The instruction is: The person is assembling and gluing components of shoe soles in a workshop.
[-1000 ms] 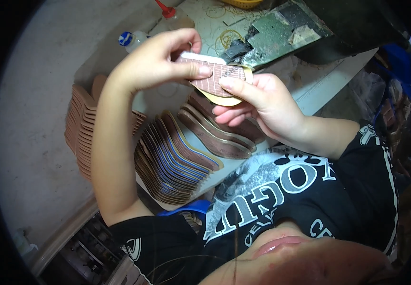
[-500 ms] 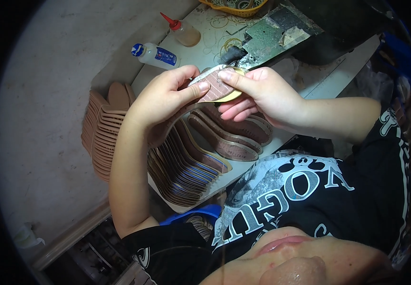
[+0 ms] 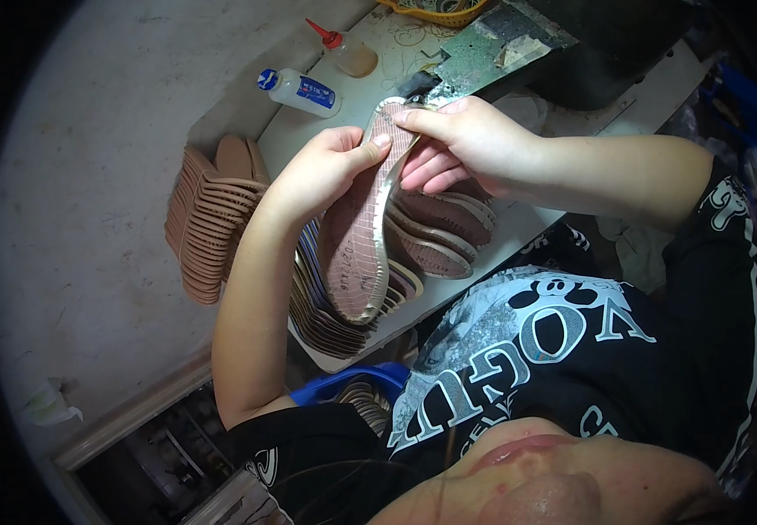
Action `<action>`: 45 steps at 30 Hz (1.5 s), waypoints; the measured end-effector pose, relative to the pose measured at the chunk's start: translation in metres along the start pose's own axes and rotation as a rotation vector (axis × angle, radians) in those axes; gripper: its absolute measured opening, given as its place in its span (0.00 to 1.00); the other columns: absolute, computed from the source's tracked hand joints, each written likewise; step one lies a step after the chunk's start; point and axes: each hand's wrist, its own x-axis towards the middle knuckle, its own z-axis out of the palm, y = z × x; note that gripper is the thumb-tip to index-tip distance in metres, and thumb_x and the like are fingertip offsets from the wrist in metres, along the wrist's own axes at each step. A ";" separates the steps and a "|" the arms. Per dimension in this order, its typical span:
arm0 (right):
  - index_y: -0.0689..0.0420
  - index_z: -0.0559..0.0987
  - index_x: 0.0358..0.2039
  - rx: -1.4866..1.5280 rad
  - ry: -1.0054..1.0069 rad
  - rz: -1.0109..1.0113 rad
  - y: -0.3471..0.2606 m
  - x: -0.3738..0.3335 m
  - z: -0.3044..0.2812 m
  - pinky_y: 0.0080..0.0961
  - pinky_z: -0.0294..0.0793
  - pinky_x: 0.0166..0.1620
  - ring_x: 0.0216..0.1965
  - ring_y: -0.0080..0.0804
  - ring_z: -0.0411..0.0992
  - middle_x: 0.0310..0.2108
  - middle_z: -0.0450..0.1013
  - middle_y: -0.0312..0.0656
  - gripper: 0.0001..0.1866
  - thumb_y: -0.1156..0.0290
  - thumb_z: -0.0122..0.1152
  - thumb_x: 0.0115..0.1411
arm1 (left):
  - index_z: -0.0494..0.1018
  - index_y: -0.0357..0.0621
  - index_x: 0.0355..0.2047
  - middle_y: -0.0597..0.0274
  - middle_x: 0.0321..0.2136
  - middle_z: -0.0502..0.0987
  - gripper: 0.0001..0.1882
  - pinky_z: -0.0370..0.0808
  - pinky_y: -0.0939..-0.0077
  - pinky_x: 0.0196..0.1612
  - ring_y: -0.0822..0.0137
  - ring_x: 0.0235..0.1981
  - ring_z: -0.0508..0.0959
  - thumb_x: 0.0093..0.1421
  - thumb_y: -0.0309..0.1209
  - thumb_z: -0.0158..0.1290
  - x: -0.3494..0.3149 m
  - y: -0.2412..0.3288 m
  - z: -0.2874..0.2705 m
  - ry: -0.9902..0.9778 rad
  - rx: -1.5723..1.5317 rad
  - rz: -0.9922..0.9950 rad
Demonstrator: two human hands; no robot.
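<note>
A shoe insole [image 3: 354, 241], brown on the face I see, with grid lines and a pale gold folded edge, hangs between my hands over the table. My left hand [image 3: 330, 166] pinches its upper left edge, thumb on the brown face. At the top right edge, my right hand [image 3: 457, 144] grips it with the thumb on the face and the other fingers curled behind. Below the insole stands a row of dark-edged insoles [image 3: 322, 324], partly hidden by it. More brown insoles [image 3: 444, 223] lie overlapped just right of it.
Tan insoles [image 3: 208, 223] are stacked against the wall at left. Behind my hands are a white bottle with a blue label [image 3: 304, 92], a red-tipped squeeze bottle [image 3: 352, 57], a green machine plate [image 3: 492, 52] and a yellow basket [image 3: 448, 12]. A blue bin [image 3: 387, 374] sits below the table edge.
The insole has swung from a foreshortened, tilted position to hanging lengthwise, its brown face now in full view. Both hands keep hold at its upper end. The view has shifted slightly.
</note>
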 end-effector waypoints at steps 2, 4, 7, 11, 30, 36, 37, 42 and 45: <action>0.65 0.76 0.35 0.001 -0.008 0.013 -0.001 0.000 0.001 0.15 0.78 0.28 0.27 0.26 0.77 0.28 0.75 0.46 0.25 0.51 0.54 0.61 | 0.73 0.36 0.34 0.63 0.26 0.76 0.17 0.71 0.82 0.26 0.77 0.23 0.74 0.62 0.41 0.51 0.000 -0.002 0.004 0.047 -0.106 0.023; 0.64 0.76 0.33 -0.002 0.002 -0.007 -0.002 -0.003 0.000 0.14 0.78 0.28 0.25 0.25 0.77 0.27 0.75 0.44 0.23 0.52 0.55 0.60 | 0.73 0.37 0.31 0.62 0.21 0.76 0.19 0.70 0.81 0.22 0.75 0.19 0.73 0.62 0.43 0.51 -0.003 0.002 0.005 0.054 -0.042 0.000; 0.61 0.77 0.31 0.034 -0.032 -0.010 0.001 0.002 -0.013 0.15 0.76 0.28 0.24 0.22 0.75 0.26 0.75 0.40 0.19 0.55 0.56 0.60 | 0.73 0.39 0.24 0.61 0.13 0.73 0.21 0.66 0.83 0.13 0.75 0.10 0.69 0.62 0.46 0.50 -0.006 0.017 0.014 0.030 0.015 -0.065; 0.66 0.78 0.37 -0.099 -0.198 0.112 -0.015 -0.020 -0.027 0.18 0.73 0.38 0.33 0.21 0.73 0.33 0.76 0.40 0.17 0.63 0.59 0.58 | 0.70 0.38 0.16 0.58 0.06 0.70 0.27 0.62 0.83 0.08 0.73 0.03 0.66 0.61 0.49 0.50 0.000 0.007 0.007 -0.018 -0.087 -0.107; 0.62 0.77 0.27 -0.415 -0.203 -0.422 0.045 -0.017 0.025 0.23 0.71 0.28 0.22 0.23 0.72 0.21 0.75 0.38 0.12 0.64 0.61 0.58 | 0.71 0.43 0.27 0.66 0.18 0.71 0.19 0.59 0.84 0.18 0.78 0.16 0.65 0.65 0.45 0.44 0.005 -0.034 -0.004 0.500 -0.288 0.240; 0.58 0.71 0.16 -0.997 -0.307 -0.810 0.075 -0.036 0.052 0.33 0.70 0.23 0.16 0.42 0.71 0.13 0.69 0.44 0.19 0.57 0.61 0.53 | 0.62 0.43 0.33 0.67 0.13 0.62 0.18 0.58 0.82 0.16 0.74 0.09 0.59 0.70 0.43 0.30 -0.033 -0.080 0.059 0.379 -0.947 0.691; 0.58 0.71 0.16 -1.030 -0.308 -0.838 0.080 -0.037 0.053 0.32 0.70 0.22 0.15 0.41 0.71 0.12 0.69 0.43 0.21 0.53 0.62 0.51 | 0.62 0.43 0.33 0.67 0.13 0.62 0.18 0.57 0.82 0.16 0.74 0.08 0.58 0.70 0.43 0.30 -0.032 -0.089 0.062 0.275 -1.016 0.752; 0.57 0.71 0.15 -1.142 -0.386 -0.764 0.085 -0.036 0.054 0.30 0.71 0.23 0.16 0.40 0.71 0.12 0.69 0.42 0.23 0.50 0.62 0.50 | 0.62 0.45 0.33 0.67 0.11 0.62 0.19 0.57 0.84 0.16 0.75 0.07 0.58 0.68 0.47 0.34 -0.022 -0.116 0.071 0.059 -1.122 0.932; 0.56 0.72 0.16 -1.197 -0.400 -0.780 0.086 -0.037 0.054 0.30 0.71 0.23 0.16 0.39 0.71 0.12 0.69 0.42 0.23 0.49 0.63 0.49 | 0.61 0.45 0.33 0.68 0.11 0.63 0.19 0.56 0.85 0.17 0.75 0.07 0.59 0.68 0.48 0.34 -0.016 -0.125 0.075 -0.006 -1.123 0.991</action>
